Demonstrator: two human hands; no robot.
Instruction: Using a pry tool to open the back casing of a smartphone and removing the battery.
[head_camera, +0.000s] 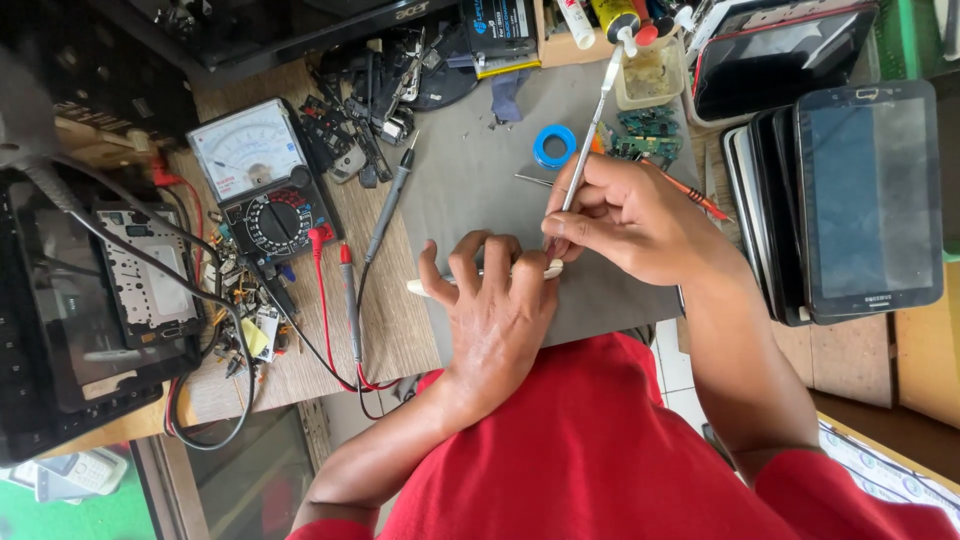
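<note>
Left hand (495, 300): nearest the body, at six o'clock on the grey mat (470, 170), fingers spread and pressing down a flat white part (425, 287) that pokes out at both sides of the hand.
Right hand (625, 220): at three o'clock from the left hand, pinched narrow around a thin metal tool (590, 140), its tip down at the white part's right end.
Progress: the tool tip is at the part's edge (seemingly mid-prying); nothing looks separated yet, so I judge most of the work remains.
Probes: two, a red one (350, 300) and a grey one (390, 200), at nine o'clock of the hands.
Meter: one analogue multimeter (262, 175), at ten o'clock.
Tape: one blue roll (554, 146), at twelve o'clock.
Tablets: a stack of dark tablets (865, 195) at two o'clock, at least three (edges overlap).
</note>
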